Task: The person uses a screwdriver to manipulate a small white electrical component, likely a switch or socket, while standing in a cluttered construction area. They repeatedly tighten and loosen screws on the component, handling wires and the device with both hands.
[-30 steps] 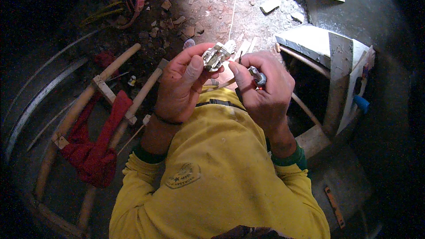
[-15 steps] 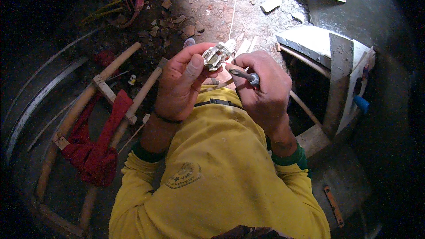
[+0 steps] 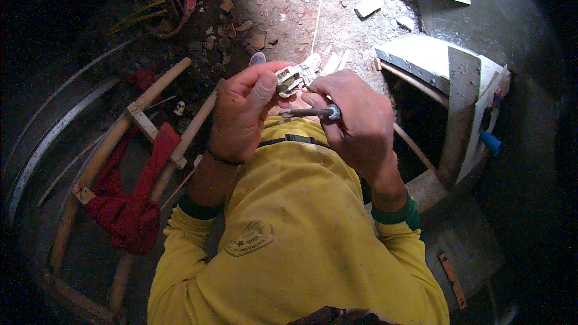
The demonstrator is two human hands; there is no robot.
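A small white plastic electrical fitting, its inside partly exposed, is pinched between the thumb and fingers of my left hand. A thin white cable comes down from the far side toward it. My right hand is closed around a screwdriver, whose metal shaft points left just below the fitting, apart from it. The thumb and forefinger of that hand also meet near the fitting's right edge; whether they pinch a wire there is hidden.
A wooden ladder with a red cloth over it lies at the left. Beyond it stands a reddish bucket. Rubble litters the far floor. To the right are a wooden frame, a blue object and an orange bar.
The screwdriver has swung so its shaft now points left, under the fitting. My right hand has shifted slightly and turned; the left still holds the fitting, tilted a little differently.
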